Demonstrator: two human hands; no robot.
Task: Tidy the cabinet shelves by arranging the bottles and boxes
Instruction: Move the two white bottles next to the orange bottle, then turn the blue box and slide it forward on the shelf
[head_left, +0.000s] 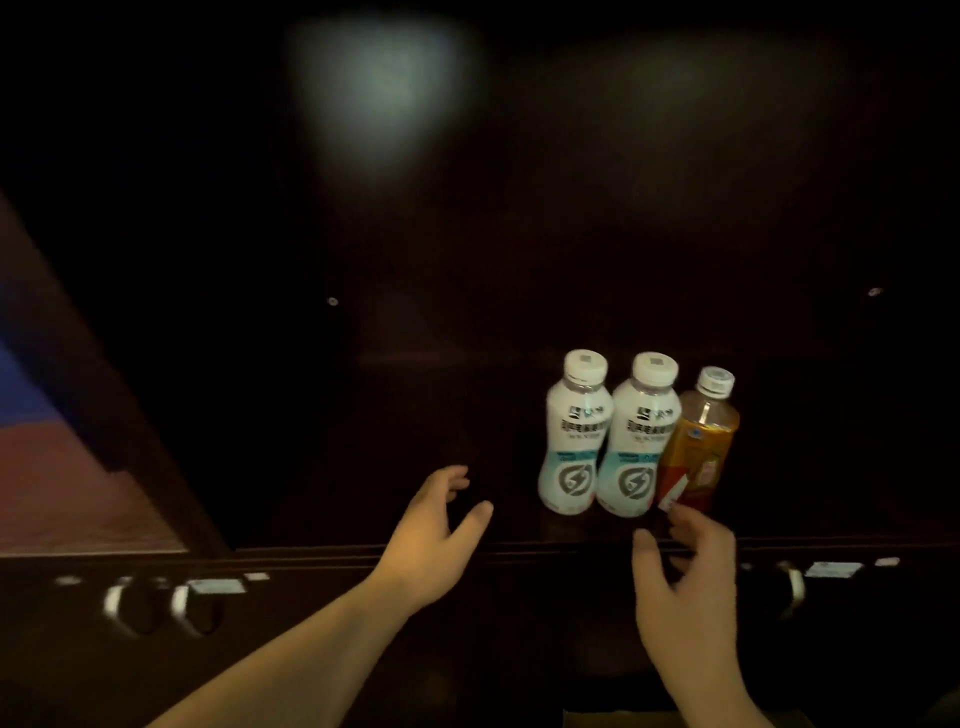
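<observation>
dark shelf | two white bottles, amber bottle | touching row

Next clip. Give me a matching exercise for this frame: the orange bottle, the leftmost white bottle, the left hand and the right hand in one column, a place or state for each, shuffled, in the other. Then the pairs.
Things:
1. orange bottle
2. leftmost white bottle
3. left hand
4. right hand

Places or states:
A. open and empty, left of all the bottles
B. at the left end of the row of three
C. at the right end of the row, leaning left
D. open, fingers just below the orange bottle's base

Pairs: 1-C, 2-B, 3-A, 4-D
</observation>
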